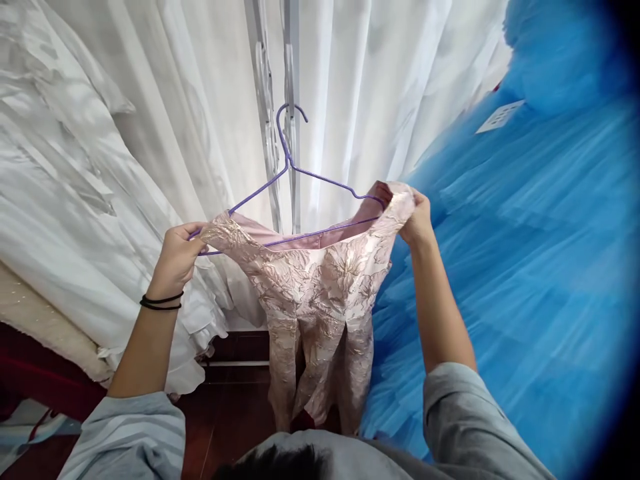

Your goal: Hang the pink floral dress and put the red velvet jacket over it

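A pink dress with a raised gold floral pattern hangs in front of me, spread between my two hands. Inside its neckline runs a purple wire hanger, whose hook points up and is not hooked on anything I can make out. My left hand, with dark bands at the wrist, is closed on the dress's left shoulder and the hanger's end. At the other shoulder my right hand grips the cloth; its fingertips are partly hidden behind the fabric. The skirt falls in folds toward the floor.
White gowns crowd the left side. A big blue tulle dress fills the right, with a white perforated piece on it. Behind stand white curtains and a metal upright. Below is a dark red tiled floor.
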`<state>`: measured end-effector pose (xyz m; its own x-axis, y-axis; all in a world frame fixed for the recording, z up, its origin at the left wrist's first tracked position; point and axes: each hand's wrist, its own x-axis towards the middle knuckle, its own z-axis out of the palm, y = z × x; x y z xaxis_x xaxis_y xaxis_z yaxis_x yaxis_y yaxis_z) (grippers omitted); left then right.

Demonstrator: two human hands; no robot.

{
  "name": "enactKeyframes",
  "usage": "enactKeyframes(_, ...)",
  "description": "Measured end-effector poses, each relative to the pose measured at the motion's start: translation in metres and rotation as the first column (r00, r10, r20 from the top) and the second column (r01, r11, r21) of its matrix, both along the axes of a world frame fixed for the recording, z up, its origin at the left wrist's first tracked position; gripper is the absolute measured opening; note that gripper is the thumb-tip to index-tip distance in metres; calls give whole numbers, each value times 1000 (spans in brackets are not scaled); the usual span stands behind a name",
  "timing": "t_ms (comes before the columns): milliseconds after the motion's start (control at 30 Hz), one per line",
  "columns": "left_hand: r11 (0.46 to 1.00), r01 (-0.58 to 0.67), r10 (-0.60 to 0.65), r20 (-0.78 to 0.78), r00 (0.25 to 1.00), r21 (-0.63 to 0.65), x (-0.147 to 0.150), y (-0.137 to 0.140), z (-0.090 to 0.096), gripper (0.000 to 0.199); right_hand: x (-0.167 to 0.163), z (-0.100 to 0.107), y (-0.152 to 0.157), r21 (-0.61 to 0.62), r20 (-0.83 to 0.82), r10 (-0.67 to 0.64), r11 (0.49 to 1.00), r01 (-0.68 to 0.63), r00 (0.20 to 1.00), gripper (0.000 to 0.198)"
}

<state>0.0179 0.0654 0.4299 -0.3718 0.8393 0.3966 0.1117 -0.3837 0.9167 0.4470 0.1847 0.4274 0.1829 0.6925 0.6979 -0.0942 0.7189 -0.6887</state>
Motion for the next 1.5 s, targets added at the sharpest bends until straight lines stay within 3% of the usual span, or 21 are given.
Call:
enactKeyframes(67,1000,-12,13,-27,1000,9,-1,1,1,33,-7,16,-5,-19,315,-20,999,27,949,31)
enactKeyframes(167,999,-14,19,-116,993,41,-5,5,1,32,-14,39,-19,23,735,-143,982,186,663,22)
enactKeyframes(233,1000,22,-19,-153,988,16,-12,7,2,30,-14,50,-33,110,846,-243,951,290,474,18)
enactKeyframes(300,993,108,-112,-96,989,-42,-19,9,5,27,-10,55,-48,150,867,-274,940,306,416,8)
enactKeyframes(400,978,193,-195,-9,981,-73,-26,11,13,24,-7,52,-69,110,850,-181,979,169,495,30)
enactKeyframes(467,995,99,-101,-91,991,-28,-26,13,19,28,-10,45,-78,98,814,-148,988,119,561,26)
enactKeyframes(567,989,-55,89,-245,965,141,-27,17,24,33,-20,31,-81,121,741,-233,969,215,630,30)
enactKeyframes(667,970,-27,110,-340,934,241,-30,23,22,31,-29,24,-72,138,738,-285,951,277,611,33)
enactKeyframes(767,982,69,15,-433,901,178,-32,29,22,30,-33,28,-59,131,758,-262,958,255,597,33)
enactKeyframes(900,986,134,-70,-478,875,100,-29,31,33,31,-37,40,-40,29,721,-100,993,113,685,31)
enactKeyframes(967,987,135,-70,-508,858,91,-27,29,39,30,-38,44,-33,-26,718,-14,999,47,696,28)
enactKeyframes(1033,988,105,-31,-531,846,109,-25,26,43,27,-40,43,-28,-25,709,-19,998,53,705,24)
enactKeyframes(1167,971,47,65,-444,894,236,-18,27,39,23,-47,32,-24,80,589,-192,980,180,785,20)
enactKeyframes(1367,922,-59,113,-119,986,382,-3,38,33,23,-61,21,-15,89,257,-313,950,299,915,22)
enactKeyframes(1500,934,-52,148,-250,957,354,1,36,34,22,-65,17,-13,73,229,-267,964,257,936,24)
